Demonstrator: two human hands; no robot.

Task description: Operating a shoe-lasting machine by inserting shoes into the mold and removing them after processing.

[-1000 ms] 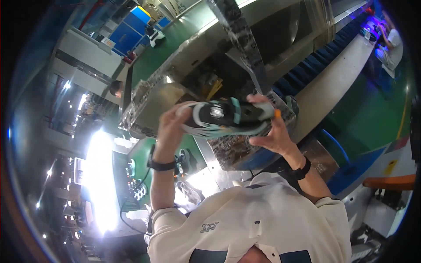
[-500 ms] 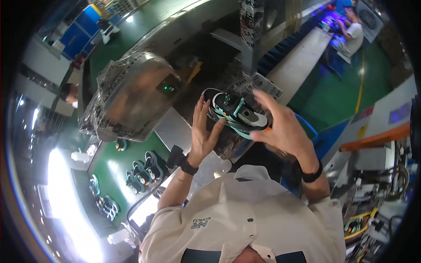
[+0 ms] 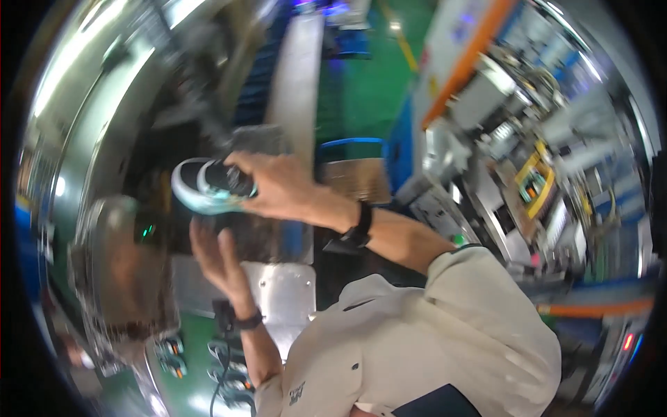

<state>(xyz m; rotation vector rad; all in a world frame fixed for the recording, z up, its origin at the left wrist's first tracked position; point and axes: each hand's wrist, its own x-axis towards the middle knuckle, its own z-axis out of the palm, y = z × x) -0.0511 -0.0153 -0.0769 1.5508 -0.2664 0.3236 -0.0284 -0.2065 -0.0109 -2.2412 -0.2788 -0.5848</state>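
A black, white and mint-green sneaker (image 3: 214, 186) is in my right hand (image 3: 281, 186). The thumb and fingers of that hand close round one end of the shoe, while the white-edged other end points left. Just below the shoe, my left hand (image 3: 221, 260) is empty, its fingers stretched and apart. It does not appear to touch the sneaker. Motion blurs both the shoe and the left hand, and my right fingers hide part of the upper.
To the left stands a plastic-wrapped machine (image 3: 125, 271) with green lit digits. A metal plate (image 3: 288, 299) lies near my body. Several sneakers (image 3: 233, 372) sit on a green surface at lower left. A yellow-edged tray (image 3: 535, 184) lies among the machinery at right.
The view has swung to the right. My right hand, formerly open beside the sneaker, has closed on it. The shoe has turned, and my left hand is now apart from it.
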